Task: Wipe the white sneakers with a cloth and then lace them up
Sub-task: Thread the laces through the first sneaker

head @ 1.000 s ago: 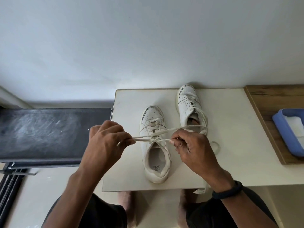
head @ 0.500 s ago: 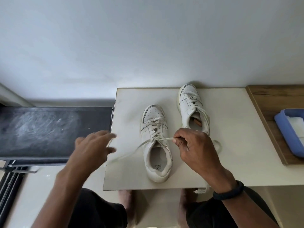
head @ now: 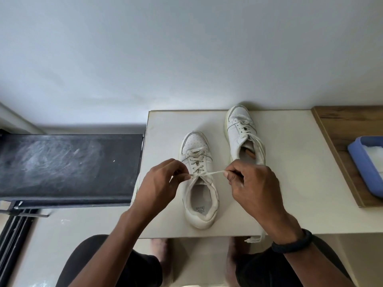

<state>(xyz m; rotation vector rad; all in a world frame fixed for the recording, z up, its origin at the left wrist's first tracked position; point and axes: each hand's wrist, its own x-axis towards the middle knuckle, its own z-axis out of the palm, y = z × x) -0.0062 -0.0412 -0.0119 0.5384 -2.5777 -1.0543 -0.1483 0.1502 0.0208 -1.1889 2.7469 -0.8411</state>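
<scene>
Nearest, bare feet (head: 159,251) stand on a pale floor (head: 199,259) under the front edge of a cream table (head: 290,172), where a white strip (head: 256,238) hangs over; cloth or lace, I cannot tell. Above the table the left hand (head: 163,183) and the right hand (head: 252,183), which has a black band (head: 292,243) at the wrist, each pinch one lace (head: 209,174), stretched between them across the top eyelets of the near sneaker (head: 200,204). This sneaker stands toe away. The far sneaker (head: 241,133) stands laced behind it to the right, toe at the back edge. A black bench (head: 66,166) adjoins the table's left side, a wood top (head: 342,125) its right. On the wood sits a blue tray (head: 360,168) holding something white (head: 376,154). Behind everything rises a plain pale wall (head: 186,59).
</scene>
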